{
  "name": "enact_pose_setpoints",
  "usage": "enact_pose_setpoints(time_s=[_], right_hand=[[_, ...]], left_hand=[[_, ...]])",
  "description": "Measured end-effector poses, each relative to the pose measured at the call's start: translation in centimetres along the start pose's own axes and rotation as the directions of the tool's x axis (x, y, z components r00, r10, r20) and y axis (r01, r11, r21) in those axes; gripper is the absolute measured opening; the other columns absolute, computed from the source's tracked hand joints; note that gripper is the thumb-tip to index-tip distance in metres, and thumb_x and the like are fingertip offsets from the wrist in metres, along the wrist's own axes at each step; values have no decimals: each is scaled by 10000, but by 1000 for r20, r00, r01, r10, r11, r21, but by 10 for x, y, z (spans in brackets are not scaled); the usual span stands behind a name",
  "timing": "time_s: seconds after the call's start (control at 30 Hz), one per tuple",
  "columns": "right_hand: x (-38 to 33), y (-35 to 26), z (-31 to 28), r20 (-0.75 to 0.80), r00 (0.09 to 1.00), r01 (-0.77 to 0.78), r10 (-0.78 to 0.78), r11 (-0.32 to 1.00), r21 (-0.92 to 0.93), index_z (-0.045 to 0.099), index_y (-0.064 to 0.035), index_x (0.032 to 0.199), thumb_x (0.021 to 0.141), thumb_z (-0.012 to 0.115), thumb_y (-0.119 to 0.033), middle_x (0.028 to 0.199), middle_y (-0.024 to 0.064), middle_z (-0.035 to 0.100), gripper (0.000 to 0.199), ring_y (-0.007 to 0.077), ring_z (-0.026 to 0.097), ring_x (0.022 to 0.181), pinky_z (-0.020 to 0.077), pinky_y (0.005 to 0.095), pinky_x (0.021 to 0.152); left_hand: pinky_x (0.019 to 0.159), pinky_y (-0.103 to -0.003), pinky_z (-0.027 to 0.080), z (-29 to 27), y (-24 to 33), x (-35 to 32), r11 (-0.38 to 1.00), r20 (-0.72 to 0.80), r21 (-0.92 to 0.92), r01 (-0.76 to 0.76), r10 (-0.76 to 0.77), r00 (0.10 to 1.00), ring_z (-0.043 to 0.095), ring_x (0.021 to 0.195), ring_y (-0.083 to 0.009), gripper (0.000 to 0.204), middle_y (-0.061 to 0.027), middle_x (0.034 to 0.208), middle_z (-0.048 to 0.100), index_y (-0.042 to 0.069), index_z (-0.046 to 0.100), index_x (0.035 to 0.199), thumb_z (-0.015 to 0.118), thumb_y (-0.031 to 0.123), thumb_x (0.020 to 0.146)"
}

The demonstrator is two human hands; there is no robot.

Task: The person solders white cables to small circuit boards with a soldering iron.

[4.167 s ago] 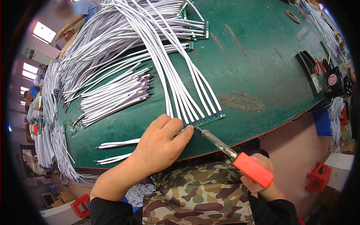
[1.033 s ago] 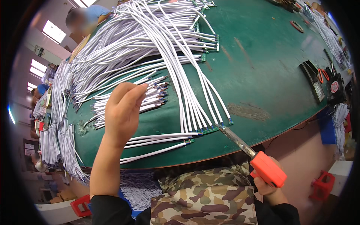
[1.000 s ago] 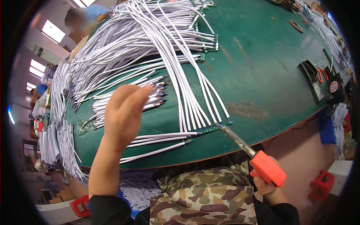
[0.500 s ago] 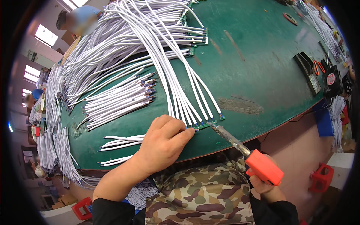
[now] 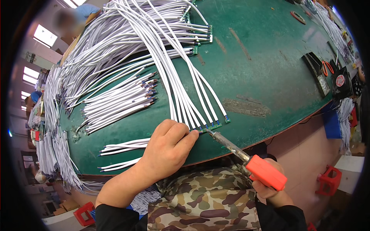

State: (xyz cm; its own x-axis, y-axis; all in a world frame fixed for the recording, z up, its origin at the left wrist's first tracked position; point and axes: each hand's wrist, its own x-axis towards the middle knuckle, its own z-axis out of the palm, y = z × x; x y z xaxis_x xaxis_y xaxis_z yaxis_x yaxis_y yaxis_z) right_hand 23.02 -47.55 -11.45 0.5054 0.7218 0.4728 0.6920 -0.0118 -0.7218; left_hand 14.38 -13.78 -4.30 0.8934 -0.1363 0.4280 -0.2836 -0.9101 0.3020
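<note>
My left hand (image 5: pixel 169 150) is closed in a pinch at the near end of a narrow green circuit board (image 5: pixel 214 126). A wire end shows at its fingertips, and most of that white cable is hidden under the hand. My right hand (image 5: pixel 271 190) grips a soldering iron (image 5: pixel 266 171) by its red handle. The metal tip points up and left and meets the board just right of my left fingertips. Several white cables (image 5: pixel 181 92) run from the board's far side toward the back. A small separate board piece (image 5: pixel 227 120) sits on one cable end at the right.
Short white cables (image 5: pixel 121 102) with stripped ends lie in a bundle on the green table (image 5: pixel 262 73). A large heap of cables (image 5: pixel 111 46) fills the back left. A black fan (image 5: pixel 341 82) and orange-handled tool (image 5: pixel 327 68) are at right. Another person (image 5: pixel 83 17) is at the far left.
The soldering iron's tip has moved left along the board, closer to my left fingertips. My left hand keeps nearly the same place and pinch.
</note>
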Motion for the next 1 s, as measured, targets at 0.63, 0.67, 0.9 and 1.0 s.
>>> enact_pose_setpoints(time_s=[0.63, 0.67, 0.9, 1.0], right_hand=[[17, -10, 10, -65, 990, -117, 121, 991, 67, 684, -106, 841, 906, 714, -278, 775, 34, 665, 186, 239, 626, 630, 470, 352, 564], [18, -11, 12, -84, 989, -113, 119, 991, 71, 680, -107, 834, 899, 715, -274, 769, 33, 662, 182, 238, 623, 625, 468, 351, 561], [20, -11, 13, -88, 988, -121, 130, 988, 99, 668, -110, 817, 856, 710, -230, 767, 34, 657, 133, 238, 607, 604, 463, 349, 551], [22, -12, 11, -63, 988, -132, 139, 985, 108, 667, -110, 815, 842, 707, -208, 768, 33, 656, 110, 239, 614, 609, 466, 354, 558]], left_hand=[[723, -407, 484, -1, -1, 1, 1000, 51, 16, -17, 17, 999, 561, 826, -295, 411, -90, 923, 575, 17, 682, 1069, 727, -77, 671], [724, -406, 485, -1, -1, 2, 1000, 51, 17, -19, 18, 999, 561, 827, -295, 411, -91, 925, 575, 15, 683, 1068, 728, -76, 669], [727, -400, 486, 0, 0, 3, 999, 58, 26, -19, 18, 998, 561, 825, -293, 396, -92, 916, 575, 7, 686, 1050, 726, -74, 664], [729, -398, 486, -1, 1, 3, 999, 63, 36, -19, 17, 998, 560, 823, -292, 389, -93, 912, 575, 5, 687, 1044, 724, -71, 664]])
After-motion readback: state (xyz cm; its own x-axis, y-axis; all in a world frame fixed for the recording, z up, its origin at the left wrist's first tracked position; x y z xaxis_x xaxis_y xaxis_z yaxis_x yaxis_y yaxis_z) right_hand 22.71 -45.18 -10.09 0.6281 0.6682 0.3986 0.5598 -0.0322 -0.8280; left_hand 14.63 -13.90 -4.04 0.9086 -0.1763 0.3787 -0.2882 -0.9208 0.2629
